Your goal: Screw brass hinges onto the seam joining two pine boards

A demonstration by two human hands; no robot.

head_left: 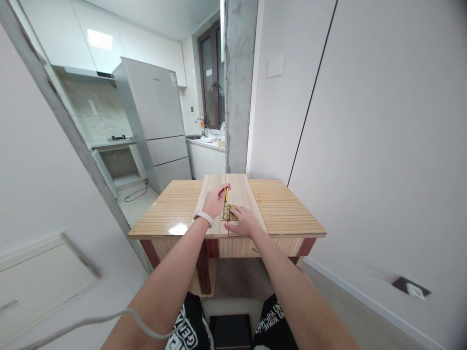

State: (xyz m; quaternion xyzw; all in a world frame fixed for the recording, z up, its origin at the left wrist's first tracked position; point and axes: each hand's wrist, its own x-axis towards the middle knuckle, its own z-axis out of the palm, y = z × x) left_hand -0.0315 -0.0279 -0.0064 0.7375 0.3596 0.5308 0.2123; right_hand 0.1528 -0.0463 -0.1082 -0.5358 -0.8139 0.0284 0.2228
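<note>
My left hand (214,200), with a pale band on its wrist, grips a small screwdriver (226,195) with a yellow handle. The screwdriver stands nearly upright, its tip pointing down at the left leaf of a brass hinge (224,214); whether the tip sits in a screw is too small to tell. Across the seam between two pale wooden boards (241,187) lies the hinge. My right hand (246,222) lies open, fingertips on the hinge's right leaf and thumb on the board near its lower edge.
The boards lie on a wooden table (288,204) with a drawer front (273,246) below. A wall (365,146) rises at the right. Beyond the table are a fridge (153,102) and a sink counter (206,155). A white cable (109,318) crosses near my left arm.
</note>
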